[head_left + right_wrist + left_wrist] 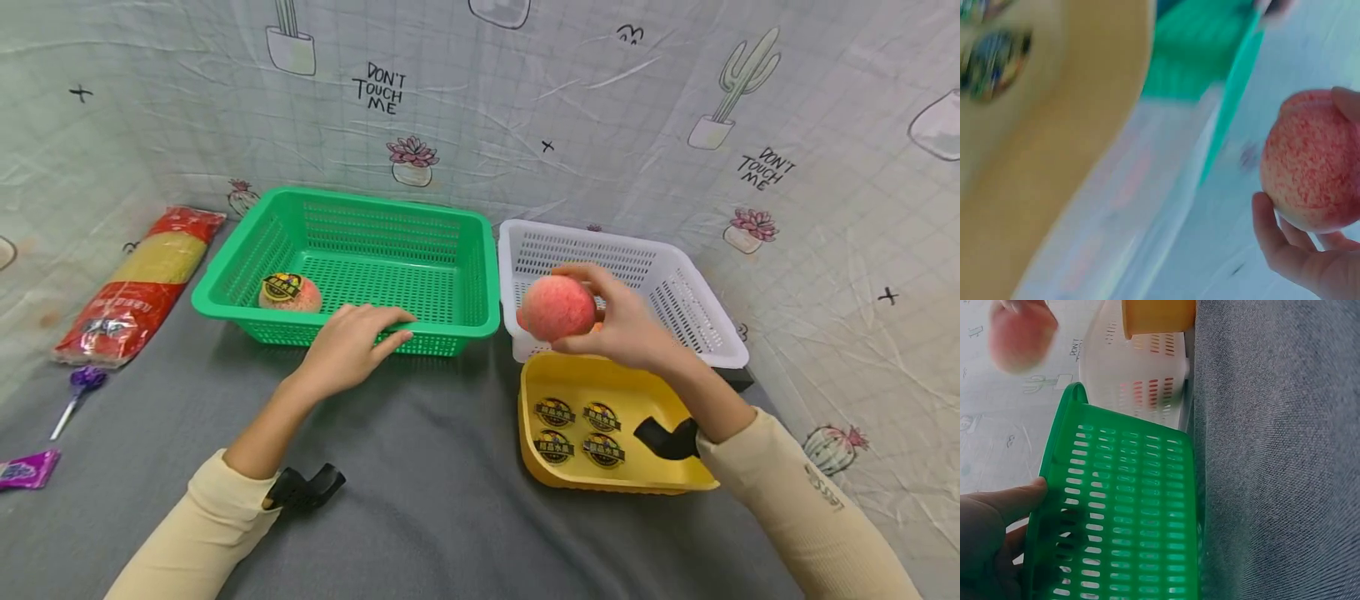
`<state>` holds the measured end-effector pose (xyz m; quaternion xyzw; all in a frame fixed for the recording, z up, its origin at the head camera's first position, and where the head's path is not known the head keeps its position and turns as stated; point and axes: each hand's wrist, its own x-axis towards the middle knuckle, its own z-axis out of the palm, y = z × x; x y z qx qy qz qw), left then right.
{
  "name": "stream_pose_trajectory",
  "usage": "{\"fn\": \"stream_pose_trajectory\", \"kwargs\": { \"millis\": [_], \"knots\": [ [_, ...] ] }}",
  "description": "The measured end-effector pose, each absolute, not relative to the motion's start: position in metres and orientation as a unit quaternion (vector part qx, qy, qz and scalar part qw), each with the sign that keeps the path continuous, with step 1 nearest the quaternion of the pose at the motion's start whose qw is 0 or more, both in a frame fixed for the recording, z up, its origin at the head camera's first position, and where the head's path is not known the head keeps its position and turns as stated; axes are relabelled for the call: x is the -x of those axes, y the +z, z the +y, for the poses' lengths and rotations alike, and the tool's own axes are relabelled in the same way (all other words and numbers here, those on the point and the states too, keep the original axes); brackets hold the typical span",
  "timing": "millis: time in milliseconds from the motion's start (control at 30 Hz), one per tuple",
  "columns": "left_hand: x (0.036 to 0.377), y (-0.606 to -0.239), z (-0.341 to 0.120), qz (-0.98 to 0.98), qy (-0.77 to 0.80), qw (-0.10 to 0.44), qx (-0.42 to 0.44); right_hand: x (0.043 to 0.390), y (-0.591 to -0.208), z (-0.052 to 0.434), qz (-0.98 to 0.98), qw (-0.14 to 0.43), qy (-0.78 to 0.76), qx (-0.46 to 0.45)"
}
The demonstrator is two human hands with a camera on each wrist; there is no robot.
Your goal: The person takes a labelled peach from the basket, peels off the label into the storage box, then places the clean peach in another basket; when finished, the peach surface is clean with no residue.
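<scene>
In the head view my right hand [626, 321] holds a pinkish-red peach [558, 308] up over the front of the white basket [693, 287]. Thumb and fingers go round the fruit, which shows speckled skin in the right wrist view. My left hand [352, 346] grips the near rim of the green basket [375, 200], its thumb outside and its fingers over the edge, as the left wrist view shows. Inside the green basket, at the front left, lies another peach [309, 297] with a black and gold sticker [282, 287] on it.
A yellow bin [637, 479] with several round stickers [555, 412] stands in front of the white basket, where more reddish fruit shows partly. At the left lie a red and yellow packet [142, 287], a purple lollipop [86, 379] and a purple wrapper [30, 471]. A printed curtain [480, 108] hangs behind.
</scene>
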<state>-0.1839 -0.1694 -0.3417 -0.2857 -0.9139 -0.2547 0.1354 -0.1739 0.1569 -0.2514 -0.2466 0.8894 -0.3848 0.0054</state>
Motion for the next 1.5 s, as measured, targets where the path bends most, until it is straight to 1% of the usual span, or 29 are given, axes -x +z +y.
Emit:
{"fn": "stream_pose_trajectory", "kwargs": {
  "millis": [167,233,333,467,733,1000,1233,1300,1367,1433,1500],
  "knots": [
    [0.184,-0.344,-0.172,-0.915,-0.250,0.140,0.282,0.229,-0.261,0.175,0.919,0.013,-0.380,0.105],
    [0.184,-0.344,-0.173,-0.916,-0.249,0.141,0.283,0.247,-0.271,0.178,0.921,0.016,-0.383,0.067],
    [0.184,-0.345,-0.173,-0.915,-0.248,0.144,0.283,0.268,-0.287,0.177,0.921,0.016,-0.389,0.029],
    [0.184,-0.345,-0.172,-0.914,-0.249,0.149,0.283,0.287,-0.301,0.174,0.924,0.022,-0.381,-0.004],
    [0.183,-0.345,-0.168,-0.914,-0.248,0.147,0.286,0.297,-0.322,0.177,0.932,0.079,-0.351,-0.043],
    [0.183,-0.345,-0.172,-0.916,-0.245,0.148,0.282,0.305,-0.335,0.178,0.944,0.094,-0.316,-0.035],
    [0.184,-0.345,-0.169,-0.914,-0.246,0.152,0.285,0.301,-0.329,0.183,0.946,0.109,-0.304,-0.032],
    [0.184,-0.346,-0.169,-0.914,-0.247,0.151,0.285,0.298,-0.325,0.182,0.948,0.103,-0.301,-0.028],
    [0.184,-0.346,-0.169,-0.913,-0.252,0.147,0.284,0.294,-0.320,0.179,0.950,0.080,-0.300,-0.020],
    [0.184,-0.345,-0.171,-0.912,-0.262,0.138,0.285,0.289,-0.313,0.171,0.951,0.033,-0.307,-0.001],
    [0.184,-0.342,-0.174,-0.905,-0.293,0.118,0.285,0.284,-0.304,0.161,0.947,-0.041,-0.316,0.035]
  ]
}}
